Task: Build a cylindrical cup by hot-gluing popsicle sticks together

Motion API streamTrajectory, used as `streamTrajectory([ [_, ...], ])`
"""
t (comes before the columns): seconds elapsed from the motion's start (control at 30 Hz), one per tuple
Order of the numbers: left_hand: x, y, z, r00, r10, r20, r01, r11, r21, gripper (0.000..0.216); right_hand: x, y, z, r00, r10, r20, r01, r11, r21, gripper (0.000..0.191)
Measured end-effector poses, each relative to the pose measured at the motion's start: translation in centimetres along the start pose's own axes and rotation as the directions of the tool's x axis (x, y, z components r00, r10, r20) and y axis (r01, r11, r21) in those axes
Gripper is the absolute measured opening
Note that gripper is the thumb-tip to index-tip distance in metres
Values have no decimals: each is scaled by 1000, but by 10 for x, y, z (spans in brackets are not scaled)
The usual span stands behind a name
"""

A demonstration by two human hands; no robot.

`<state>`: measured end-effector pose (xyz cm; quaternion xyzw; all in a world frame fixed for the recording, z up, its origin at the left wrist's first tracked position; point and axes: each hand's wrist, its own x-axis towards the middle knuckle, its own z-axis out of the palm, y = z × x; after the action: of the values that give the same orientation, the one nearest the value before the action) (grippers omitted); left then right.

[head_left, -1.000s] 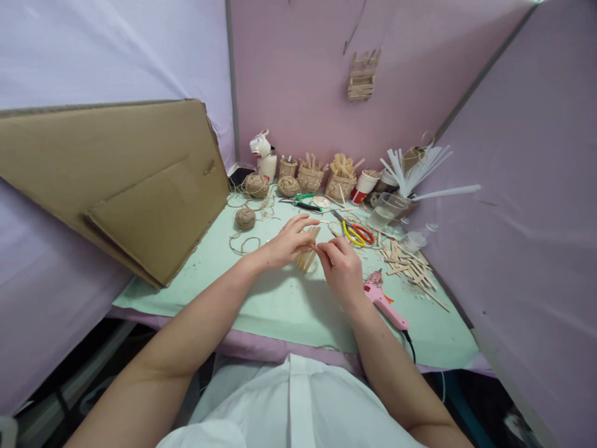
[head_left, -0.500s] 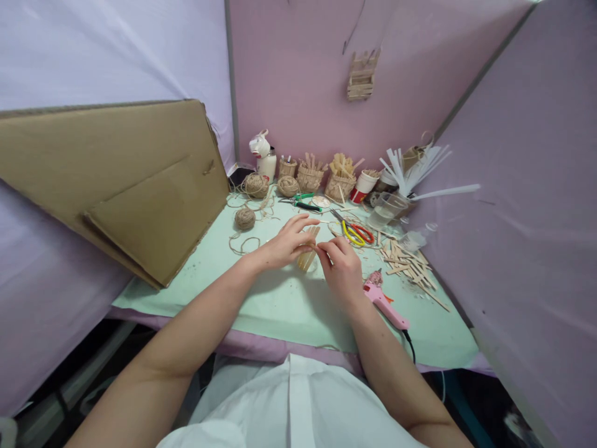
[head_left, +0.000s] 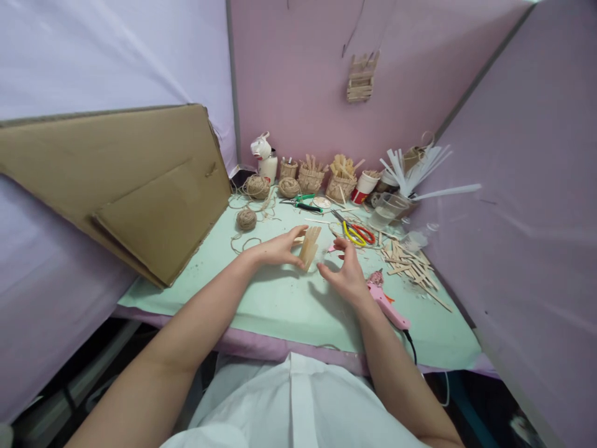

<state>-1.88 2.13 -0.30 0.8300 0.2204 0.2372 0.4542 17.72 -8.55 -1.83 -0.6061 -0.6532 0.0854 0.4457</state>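
Observation:
A small piece made of craft sticks (head_left: 310, 247) laid side by side stands tilted over the middle of the mat. My left hand (head_left: 282, 249) has it by the left edge, thumb low and fingers higher up. Just to the right, my right hand (head_left: 344, 270) is held with thumb and fingers apart and nothing in the grasp. A small pink thing (head_left: 332, 248) lies beyond its fingers, too small to make out. The pink glue gun (head_left: 388, 305) rests beside my right wrist.
Scissors with yellow and red handles (head_left: 357, 234), green-handled pliers (head_left: 308, 206) and loose sticks (head_left: 410, 264) lie around. Twine balls (head_left: 246, 219), stick-filled baskets (head_left: 340, 186) and a cup of white glue sticks (head_left: 389, 208) line the back. Cardboard (head_left: 153, 205) leans at left.
My right hand has let go of the craft-stick piece and drawn back a little, its fingers spreading. My left hand has shifted from the top of the piece to its left side.

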Motion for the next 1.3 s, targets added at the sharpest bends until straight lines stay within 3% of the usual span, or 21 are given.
streamTrajectory([
  [0.17, 8, -13, 7, 999, 47, 14, -45, 994, -101, 95, -3, 6, 9, 992, 44, 122, -44, 999, -1, 70],
  [0.43, 7, -8, 11, 1000, -14, -8, 14, 999, 45, 81, -1, 2, 14, 984, 83, 160, -86, 996, 8, 64],
  [0.77, 8, -4, 15, 1000, -20, -2, 21, 991, 130, 60, -1, 4, 19, 989, 53, 141, -52, 999, -9, 57],
  [1.13, 8, -6, 15, 1000, -8, -27, 11, 993, 116, 55, 1, 0, 21, 996, 30, 84, -22, 995, -93, 48],
  [1.3, 7, -4, 15, 1000, -26, -14, 27, 992, 126, 54, 2, -6, 18, 994, 73, 87, -64, 993, -100, 43],
])
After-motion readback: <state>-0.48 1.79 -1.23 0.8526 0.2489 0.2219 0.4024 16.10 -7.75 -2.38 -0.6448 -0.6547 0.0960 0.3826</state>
